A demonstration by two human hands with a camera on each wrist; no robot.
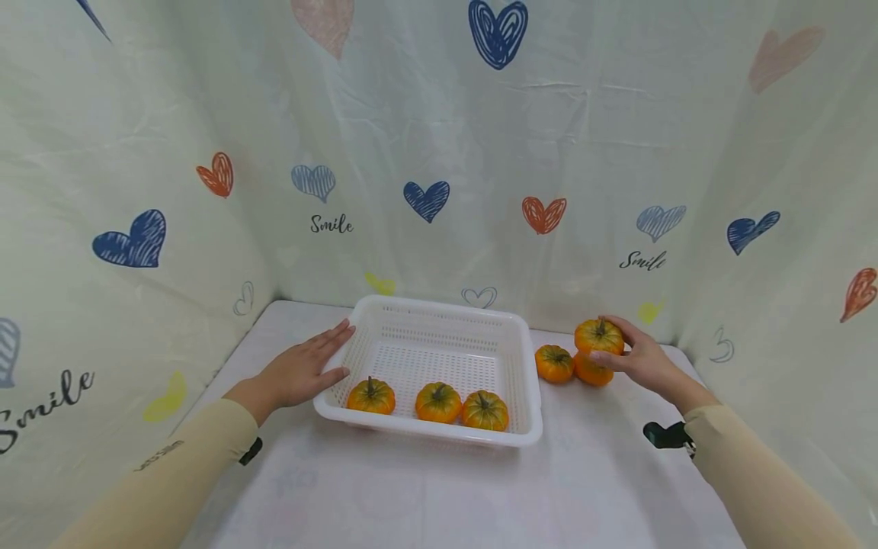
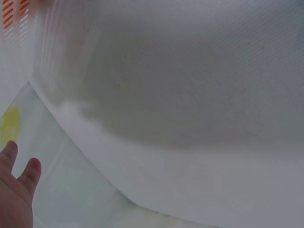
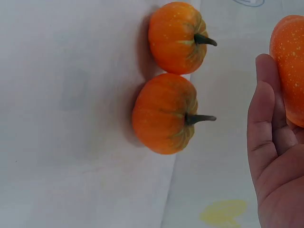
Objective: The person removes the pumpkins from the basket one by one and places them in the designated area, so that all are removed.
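My right hand (image 1: 643, 358) grips a small orange pumpkin (image 1: 598, 336) with a green stem, held up off the table. In the right wrist view, fingers (image 3: 262, 128) curve against the side of that pumpkin (image 3: 292, 66). Below and beside it, two more pumpkins sit on the table, one to the left (image 1: 554, 364) and one partly hidden under the held one (image 1: 591, 370). My left hand (image 1: 302, 368) lies with fairly straight fingers at the left rim of a white plastic basket (image 1: 439, 436). Along the basket's near side rest three pumpkins (image 1: 438, 402).
A white cloth covers the table (image 1: 439, 496). Behind and at both sides hangs a pale curtain (image 1: 425, 137) printed with hearts and words. The basket's right wall stands close to the loose pumpkins.
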